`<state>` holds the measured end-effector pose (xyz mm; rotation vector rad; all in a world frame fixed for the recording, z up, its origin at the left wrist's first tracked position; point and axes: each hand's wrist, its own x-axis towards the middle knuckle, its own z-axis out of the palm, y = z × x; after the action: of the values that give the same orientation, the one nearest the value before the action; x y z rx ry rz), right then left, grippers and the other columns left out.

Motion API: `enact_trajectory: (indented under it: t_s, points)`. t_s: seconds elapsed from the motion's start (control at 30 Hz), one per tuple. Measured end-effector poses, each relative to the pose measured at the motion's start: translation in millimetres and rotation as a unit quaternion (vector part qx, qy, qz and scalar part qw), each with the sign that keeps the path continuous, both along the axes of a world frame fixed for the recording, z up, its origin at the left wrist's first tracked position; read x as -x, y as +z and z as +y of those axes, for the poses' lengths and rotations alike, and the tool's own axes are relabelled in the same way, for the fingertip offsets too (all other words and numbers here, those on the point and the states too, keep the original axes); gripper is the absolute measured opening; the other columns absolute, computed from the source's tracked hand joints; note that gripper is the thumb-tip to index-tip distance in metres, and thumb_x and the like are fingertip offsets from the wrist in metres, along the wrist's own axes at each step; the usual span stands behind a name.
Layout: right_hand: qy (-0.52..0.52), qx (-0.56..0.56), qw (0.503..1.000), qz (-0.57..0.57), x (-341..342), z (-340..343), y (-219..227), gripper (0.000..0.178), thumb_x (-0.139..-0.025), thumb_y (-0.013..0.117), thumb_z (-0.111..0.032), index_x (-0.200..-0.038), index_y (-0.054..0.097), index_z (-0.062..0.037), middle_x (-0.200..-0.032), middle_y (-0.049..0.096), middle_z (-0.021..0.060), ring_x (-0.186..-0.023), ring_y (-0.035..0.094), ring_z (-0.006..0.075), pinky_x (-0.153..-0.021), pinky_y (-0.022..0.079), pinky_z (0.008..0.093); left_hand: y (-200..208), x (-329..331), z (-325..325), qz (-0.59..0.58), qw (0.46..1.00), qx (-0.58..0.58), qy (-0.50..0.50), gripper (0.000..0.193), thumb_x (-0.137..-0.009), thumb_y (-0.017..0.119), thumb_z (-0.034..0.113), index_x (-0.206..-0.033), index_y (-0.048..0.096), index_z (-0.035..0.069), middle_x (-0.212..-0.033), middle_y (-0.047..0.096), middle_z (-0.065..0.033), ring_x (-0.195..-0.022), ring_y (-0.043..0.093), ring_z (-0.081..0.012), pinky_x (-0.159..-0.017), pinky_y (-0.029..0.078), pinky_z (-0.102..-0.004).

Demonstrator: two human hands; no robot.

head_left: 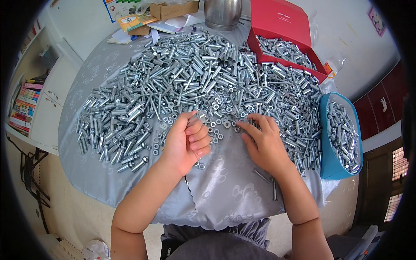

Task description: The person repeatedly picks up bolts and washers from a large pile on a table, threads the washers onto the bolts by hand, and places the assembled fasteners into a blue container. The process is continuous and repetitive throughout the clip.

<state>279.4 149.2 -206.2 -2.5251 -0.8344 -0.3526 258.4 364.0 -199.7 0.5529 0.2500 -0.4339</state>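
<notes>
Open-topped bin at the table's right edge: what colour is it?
The bin is teal blue, best seen in the head view.

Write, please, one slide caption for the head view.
Left hand curled, right hand beside loose nuts, before a heap of metal bolts.

A shiny grey cloth (238, 208) is covering the table (80, 177) and hanging over its near edge, with a dark, jagged line (190, 193) running down it left of centre. A broad heap (190, 65) of metal sleeves and bolts is spreading over most of the top. Thicker bolts (134, 167) are lying along its left side; nuts (215, 139) and washers (226, 124) are scattering along its near edge. Two screws (274, 190) are lying apart, near right. Papers (119, 37) and a steel pot (222, 15) are occupying the far side, while an open red box (281, 27) is standing far right, holding more metal pieces.
</notes>
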Motion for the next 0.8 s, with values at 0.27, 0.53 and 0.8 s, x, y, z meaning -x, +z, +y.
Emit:
enact_trajectory:
  t_s: [0.27,0.53,0.8]
  points:
    - [0.023,-0.003,0.999,0.028,4,13,2,0.032,-0.076,0.063,-0.012,-0.107,0.060,-0.0106,-0.113,0.050,0.0143,-0.101,0.047,0.0324,-0.087,0.039,0.0412,-4,-10,18,-0.005,0.999,0.023,0.024,0.044,-0.090,0.033,0.035,-0.051,0.025,0.016,-0.050,0.023,0.0046,-0.042,0.025,-0.0086,-0.041,0.024,-0.0245]
    - [0.132,0.033,0.990,0.036,19,35,17,0.033,-0.075,0.063,-0.012,-0.107,0.060,-0.0116,-0.116,0.047,0.0139,-0.103,0.046,0.0329,-0.088,0.040,0.0412,-6,-19,36,0.000,0.994,0.072,0.078,0.045,-0.090,0.036,0.032,-0.050,0.025,0.016,-0.049,0.022,0.0046,-0.042,0.024,-0.0087,-0.041,0.024,-0.0235]
    - [0.132,0.049,0.990,0.006,0,46,7,0.023,-0.074,0.062,-0.010,-0.097,0.065,-0.0122,-0.112,0.050,0.0130,-0.101,0.047,0.0314,-0.086,0.040,0.0402,-5,-17,35,-0.001,0.995,0.071,0.074,0.045,-0.090,0.035,0.033,-0.049,0.026,0.016,-0.048,0.022,0.0046,-0.042,0.025,-0.0084,-0.041,0.025,-0.0230]
